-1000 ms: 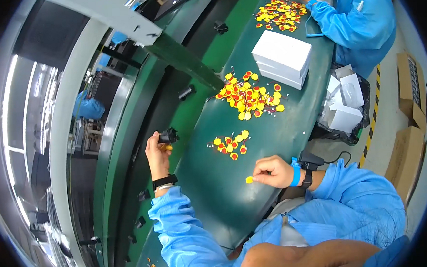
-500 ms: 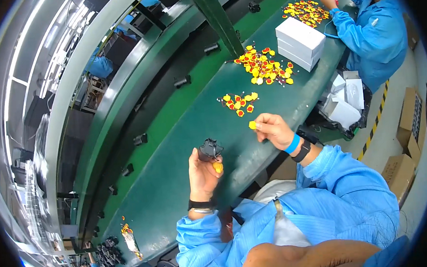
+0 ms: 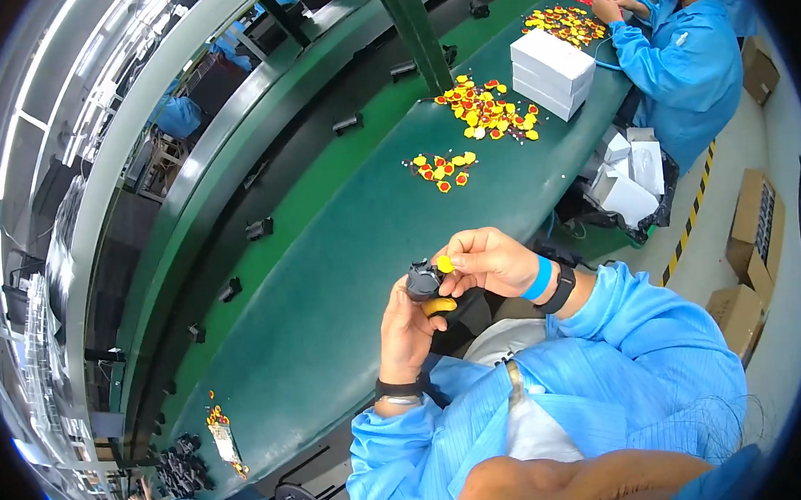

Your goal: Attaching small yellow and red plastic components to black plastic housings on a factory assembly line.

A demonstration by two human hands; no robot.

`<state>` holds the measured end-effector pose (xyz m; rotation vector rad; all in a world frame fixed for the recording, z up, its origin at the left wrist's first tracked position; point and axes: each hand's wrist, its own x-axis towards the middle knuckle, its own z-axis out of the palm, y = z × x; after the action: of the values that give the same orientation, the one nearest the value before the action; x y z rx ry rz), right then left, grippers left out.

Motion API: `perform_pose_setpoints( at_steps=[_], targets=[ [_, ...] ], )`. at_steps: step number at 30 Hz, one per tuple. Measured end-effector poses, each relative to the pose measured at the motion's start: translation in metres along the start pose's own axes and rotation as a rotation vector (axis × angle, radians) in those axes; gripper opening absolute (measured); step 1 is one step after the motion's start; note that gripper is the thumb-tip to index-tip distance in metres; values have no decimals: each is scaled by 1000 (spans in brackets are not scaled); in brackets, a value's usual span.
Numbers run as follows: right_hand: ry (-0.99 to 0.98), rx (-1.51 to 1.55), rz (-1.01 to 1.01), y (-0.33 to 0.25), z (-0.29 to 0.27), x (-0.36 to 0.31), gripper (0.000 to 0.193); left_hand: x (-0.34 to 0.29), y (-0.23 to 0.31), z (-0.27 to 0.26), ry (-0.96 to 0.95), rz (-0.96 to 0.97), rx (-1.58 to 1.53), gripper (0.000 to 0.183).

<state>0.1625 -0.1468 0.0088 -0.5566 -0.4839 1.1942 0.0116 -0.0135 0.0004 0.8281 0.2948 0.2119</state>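
My left hand (image 3: 406,334) is closed around a small black plastic housing (image 3: 423,282), held up over the near edge of the bench. A curved yellow part (image 3: 439,306) shows just below the housing, by my left fingers; I cannot tell how it is joined. Between thumb and forefinger, my right hand (image 3: 493,261) pinches a small yellow hexagonal piece (image 3: 444,264), close against the housing's right side. Whether the two touch is hidden by the fingers. Beyond my hands, a small group of yellow and red pieces (image 3: 441,169) with thin leads lies on the green bench (image 3: 330,291).
Farther off lie a larger heap of yellow and red pieces (image 3: 483,107) and stacked white boxes (image 3: 553,71). A co-worker (image 3: 682,59) sits at the far right. Black housings (image 3: 259,229) rest along the green conveyor. A bin of white cartons (image 3: 630,181) stands right of the bench.
My right hand has moved left with the yellow piece, up to the housing. My left hand has risen slightly and shifted right. The housings on the conveyor have shifted in view.
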Motion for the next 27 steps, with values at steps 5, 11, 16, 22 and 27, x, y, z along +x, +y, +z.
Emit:
perform_pose_setpoints(
  at_steps=[5, 11, 16, 22, 27],
  targets=[
    [-22, -107, 55, -12, 5, -1, 13, -5, 22, 5, 143, 352, 592, 43],
    [-82, -207, 209, -14, 6, 8, 16, -18, 55, 7, -53, 251, 827, 25],
    [-57, -299, 160, -13, 10, 17, 13, -21, 45, 12, 91, 216, 740, 12],
    [112, -559, -111, -15, 15, 12, 7, -18, 27, 7, 219, 344, 600, 11],
    [64, -570, -13, 2, 18, 17, 9, -15, 20, 3, 216, 401, 612, 12]
  ],
)
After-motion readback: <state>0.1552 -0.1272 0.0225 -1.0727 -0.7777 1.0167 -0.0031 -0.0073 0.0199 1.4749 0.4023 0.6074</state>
